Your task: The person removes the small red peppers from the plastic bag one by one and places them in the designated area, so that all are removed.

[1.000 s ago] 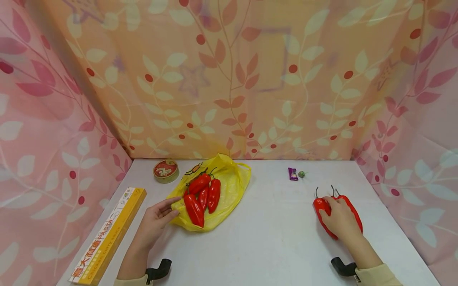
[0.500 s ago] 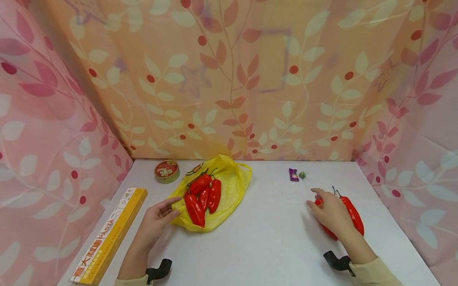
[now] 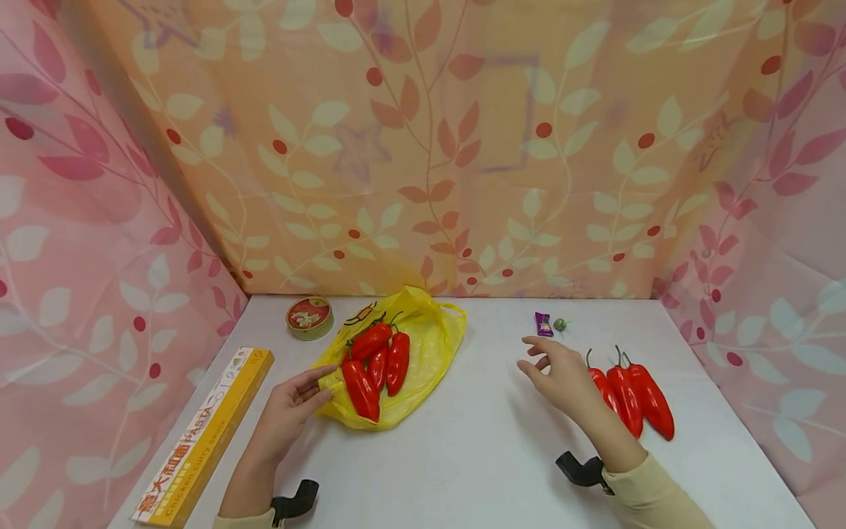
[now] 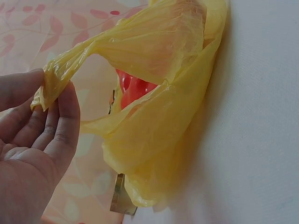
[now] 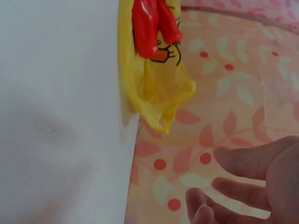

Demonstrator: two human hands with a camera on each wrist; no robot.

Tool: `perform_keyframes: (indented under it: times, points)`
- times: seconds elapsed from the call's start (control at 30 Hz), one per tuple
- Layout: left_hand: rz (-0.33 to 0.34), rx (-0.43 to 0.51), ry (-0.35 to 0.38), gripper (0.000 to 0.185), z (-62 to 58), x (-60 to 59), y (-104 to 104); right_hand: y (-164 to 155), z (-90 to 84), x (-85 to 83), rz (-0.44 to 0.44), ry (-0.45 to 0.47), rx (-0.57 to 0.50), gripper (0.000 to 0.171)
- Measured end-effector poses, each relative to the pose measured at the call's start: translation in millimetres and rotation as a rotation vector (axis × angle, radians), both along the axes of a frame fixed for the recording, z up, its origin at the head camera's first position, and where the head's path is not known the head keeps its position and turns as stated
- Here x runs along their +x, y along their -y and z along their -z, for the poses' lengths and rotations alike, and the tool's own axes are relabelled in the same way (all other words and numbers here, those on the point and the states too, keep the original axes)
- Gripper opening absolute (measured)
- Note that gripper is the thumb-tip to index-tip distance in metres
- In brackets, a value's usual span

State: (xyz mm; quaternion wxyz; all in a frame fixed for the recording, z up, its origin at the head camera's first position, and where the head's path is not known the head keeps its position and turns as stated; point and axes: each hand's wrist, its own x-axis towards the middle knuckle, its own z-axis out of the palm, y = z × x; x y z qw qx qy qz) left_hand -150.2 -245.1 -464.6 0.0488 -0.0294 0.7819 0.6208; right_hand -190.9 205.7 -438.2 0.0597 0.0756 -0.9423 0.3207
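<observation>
White table (image 3: pixel 476 441): yellow bag (image 3: pixel 429 345), loose peppers (image 3: pixel 631 397), pasta box (image 3: pixel 205 433), tin (image 3: pixel 308 317).

Open lane down the middle of the table (image 3: pixel 489 441), clutter on both flanks.

I see bare white surface running between the yellow bag (image 3: pixel 423 345) and the three loose red peppers (image 3: pixel 631 397), wide enough for my right hand (image 3: pixel 562 375), which hovers there with loose fingers, clear of everything. On the far side a purple candy (image 3: pixel 542 323) and a small green ball (image 3: pixel 559 323) sit close together near the back curtain (image 3: pixel 463 147), narrowing that end. On the left, my left hand (image 3: pixel 291 408) pinches the bag's edge; the pasta box (image 3: pixel 205 433) lies just beside it along the table edge, and the round tin (image 3: pixel 308 317) blocks the back corner. Curtains wall in three sides.
</observation>
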Motion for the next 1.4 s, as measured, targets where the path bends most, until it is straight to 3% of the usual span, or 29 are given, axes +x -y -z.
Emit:
perform_keyframes:
  times: [0.27,0.8,1.03,1.4]
  points:
    - [0.0,0.003,0.003,0.043,-0.3,1.3,-0.5,29.7,-4.5,-2.3,-0.067,0.02,-0.036,0.048]
    - [0.002,0.019,-0.002,0.043,-0.5,1.5,-4.5,82.1,-6.8,-11.8,-0.226,-0.071,-0.123,0.044]
    - [0.012,0.037,-0.012,0.044,1.2,2.3,-4.6,108.4,-4.5,-19.3,-0.267,-0.016,-0.187,0.043]
    - [0.012,0.023,-0.02,0.043,2.6,1.1,-3.5,165.4,9.1,-30.7,-0.418,0.066,-0.32,0.048]
